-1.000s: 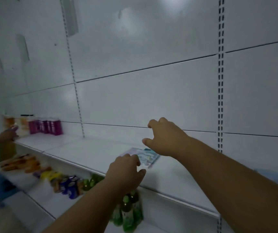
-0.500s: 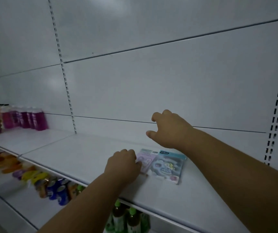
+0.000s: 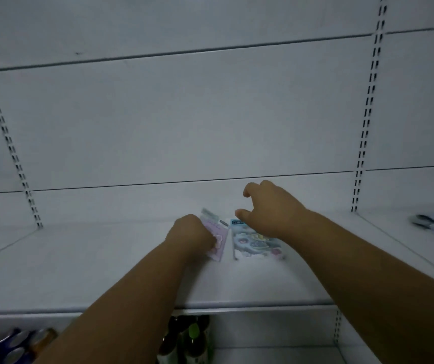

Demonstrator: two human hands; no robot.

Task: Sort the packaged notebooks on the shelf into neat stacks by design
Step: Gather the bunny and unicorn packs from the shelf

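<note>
Bottles point(image 3: 184, 340) line the lower tier as the left hand point(image 3: 191, 236), curled with knuckles on the pink notebook point(image 3: 217, 241), steadies it on the shelf point(image 3: 105, 271); whether it grips is unclear. The right hand point(image 3: 271, 208) hovers, fingers apart, over the blue notebook point(image 3: 254, 244). Since 1 second ago the 2 packs lie side by side, apparently separated by design.

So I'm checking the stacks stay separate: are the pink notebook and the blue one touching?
Apart. The head view shows a bare strip of shelf running between the pink notebook and the blue notebook along their facing edges.
</note>
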